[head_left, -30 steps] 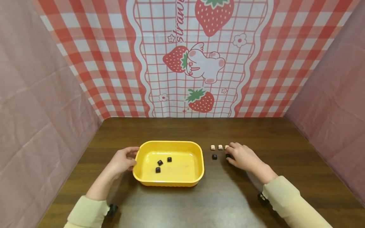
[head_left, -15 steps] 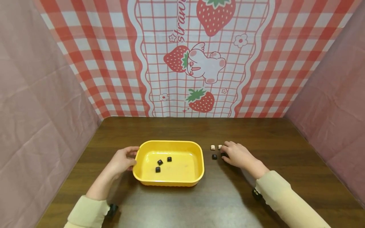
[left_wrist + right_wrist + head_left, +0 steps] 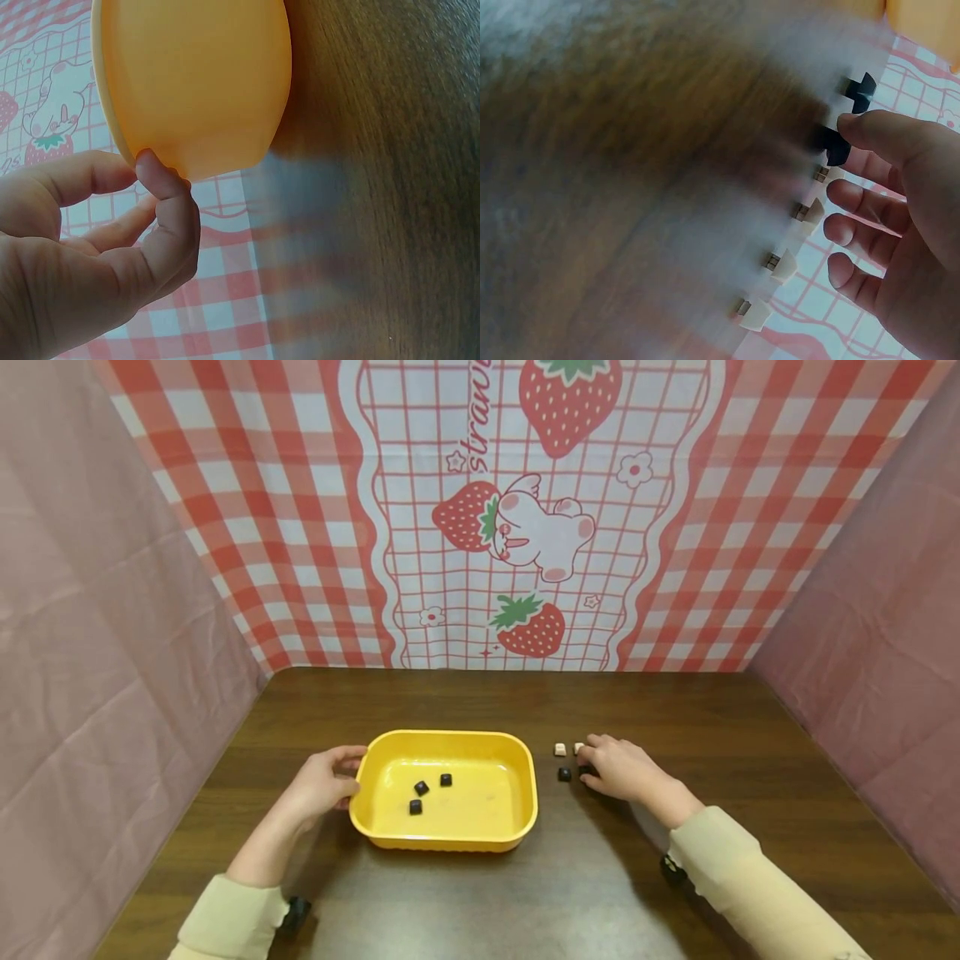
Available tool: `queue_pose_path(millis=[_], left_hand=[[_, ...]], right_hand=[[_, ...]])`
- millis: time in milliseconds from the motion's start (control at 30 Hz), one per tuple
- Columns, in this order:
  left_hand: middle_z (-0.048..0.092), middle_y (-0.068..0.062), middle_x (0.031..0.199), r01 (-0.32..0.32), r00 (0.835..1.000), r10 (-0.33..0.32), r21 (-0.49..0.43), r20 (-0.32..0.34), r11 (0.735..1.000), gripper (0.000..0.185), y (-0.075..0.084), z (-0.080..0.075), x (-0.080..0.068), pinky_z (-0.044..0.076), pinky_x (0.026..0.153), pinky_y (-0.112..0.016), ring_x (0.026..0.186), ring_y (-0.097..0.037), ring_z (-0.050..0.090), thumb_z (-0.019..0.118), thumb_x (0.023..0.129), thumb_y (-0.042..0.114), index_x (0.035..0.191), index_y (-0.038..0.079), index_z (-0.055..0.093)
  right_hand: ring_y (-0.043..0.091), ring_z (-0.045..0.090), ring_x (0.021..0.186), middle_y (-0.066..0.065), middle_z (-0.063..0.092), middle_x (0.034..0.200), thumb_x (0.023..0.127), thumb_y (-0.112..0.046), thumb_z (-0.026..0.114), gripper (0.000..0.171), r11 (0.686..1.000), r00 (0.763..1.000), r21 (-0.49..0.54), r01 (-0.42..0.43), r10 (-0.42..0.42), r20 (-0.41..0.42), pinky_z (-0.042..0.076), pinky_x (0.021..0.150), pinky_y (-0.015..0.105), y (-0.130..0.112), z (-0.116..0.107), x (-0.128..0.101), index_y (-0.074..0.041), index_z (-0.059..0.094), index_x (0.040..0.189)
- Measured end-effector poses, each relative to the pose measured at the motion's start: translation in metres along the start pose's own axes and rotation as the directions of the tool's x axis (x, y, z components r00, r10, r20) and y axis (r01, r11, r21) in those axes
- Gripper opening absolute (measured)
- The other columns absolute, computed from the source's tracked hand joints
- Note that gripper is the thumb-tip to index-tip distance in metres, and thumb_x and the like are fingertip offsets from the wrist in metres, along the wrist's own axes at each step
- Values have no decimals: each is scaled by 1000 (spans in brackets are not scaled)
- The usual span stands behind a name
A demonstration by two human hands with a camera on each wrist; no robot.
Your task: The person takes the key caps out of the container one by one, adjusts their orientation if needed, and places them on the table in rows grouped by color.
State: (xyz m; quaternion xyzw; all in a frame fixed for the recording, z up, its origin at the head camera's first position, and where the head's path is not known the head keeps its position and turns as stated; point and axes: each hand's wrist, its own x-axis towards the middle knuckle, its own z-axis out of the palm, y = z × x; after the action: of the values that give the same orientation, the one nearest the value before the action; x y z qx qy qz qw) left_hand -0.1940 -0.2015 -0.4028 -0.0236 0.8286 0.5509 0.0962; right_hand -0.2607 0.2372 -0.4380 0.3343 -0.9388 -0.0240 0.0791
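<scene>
My left hand point(image 3: 322, 785) holds the left end of a yellow plastic tray point(image 3: 450, 842), its curled fingers at the rim point(image 3: 101, 82) in the left wrist view. Three black keycaps, one of them a tilted keycap point(image 3: 421, 787), lie in the tray. To the tray's right, my right hand point(image 3: 626, 768) pinches a black keycap point(image 3: 838, 146) between thumb and index finger, low over the table. Its other fingers are loosely bent. Another black keycap point(image 3: 564, 774) stands just left of it. Behind are white keycaps point(image 3: 559, 749), partly hidden by the hand; the right wrist view shows several.
A dark brown wooden table point(image 3: 480, 910) carries everything. A red-and-white checked strawberry cloth point(image 3: 315, 527) hangs at the back, with pink cloth point(image 3: 862, 610) along both sides.
My right hand has shifted a little left with the black keycap at its fingertips, covering one more white keycap. My left hand and the tray have stayed in place.
</scene>
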Motion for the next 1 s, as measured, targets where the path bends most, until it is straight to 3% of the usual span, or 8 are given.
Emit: queue_pose_path(millis=[467,700,1000], left_hand=[[54,-26,116,-8,1000,8,0,-17,1000,58,1,0,-1,51,57,-34,73,-19,57,55,77,-12,134,-6,45],[54,-26,116,-6,1000,6,-20,-24,1000,59,0,1,0,50,54,-29,73,-19,57,54,76,-13,134,-6,45],[54,-26,116,-3,1000,2,-28,-26,1000,59,-2,1,0,48,51,-27,64,-16,54,54,77,-13,134,-5,45]], right_hand=[[20,56,73,2,54,83,74,-29,78,29,999,994,-38,36,-39,-105,47,55,36,-14,-37,7,-10,61,88],[16,54,73,-2,54,83,75,-30,78,25,997,984,0,72,-71,-163,44,56,31,-34,-56,17,-16,62,88],[18,55,80,-1,57,88,77,-29,76,27,991,979,68,117,-104,-173,47,63,34,-65,-69,39,-13,65,96]])
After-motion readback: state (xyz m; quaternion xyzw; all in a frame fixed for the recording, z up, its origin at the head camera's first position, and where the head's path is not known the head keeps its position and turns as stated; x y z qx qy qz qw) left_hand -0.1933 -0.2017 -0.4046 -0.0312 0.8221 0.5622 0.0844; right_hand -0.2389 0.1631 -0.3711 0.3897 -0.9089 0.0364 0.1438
